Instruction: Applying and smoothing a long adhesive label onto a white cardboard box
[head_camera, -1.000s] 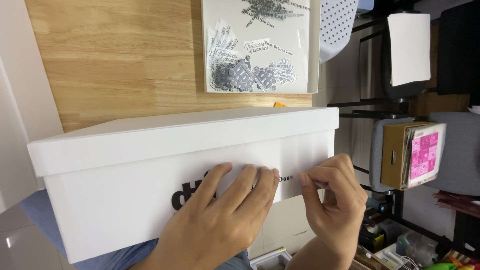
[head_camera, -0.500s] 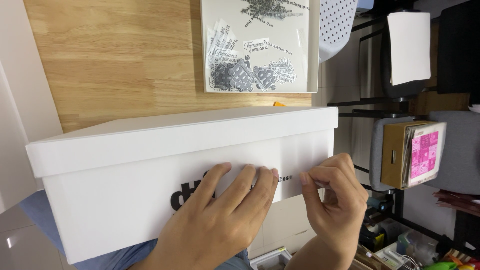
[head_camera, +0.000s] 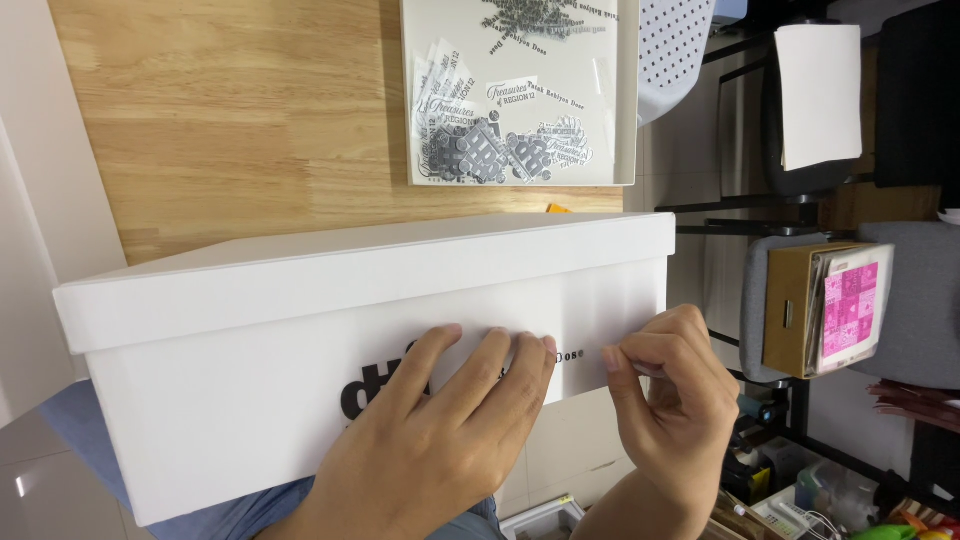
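A large white box with a lid lies on its side in front of me, against the edge of a wooden table. Dark lettering shows on its facing side. My left hand lies flat on that side, its fingers pressed over the lettering. Just to the right, my right hand pinches the end of a thin clear sticker strip between thumb and forefinger, against the box wall.
A shallow white tray on the table behind the box holds several grey lettering stickers. A small orange item peeks out beside the lid. To the right are chairs, one with a cardboard box and pink paper, another with a white sheet.
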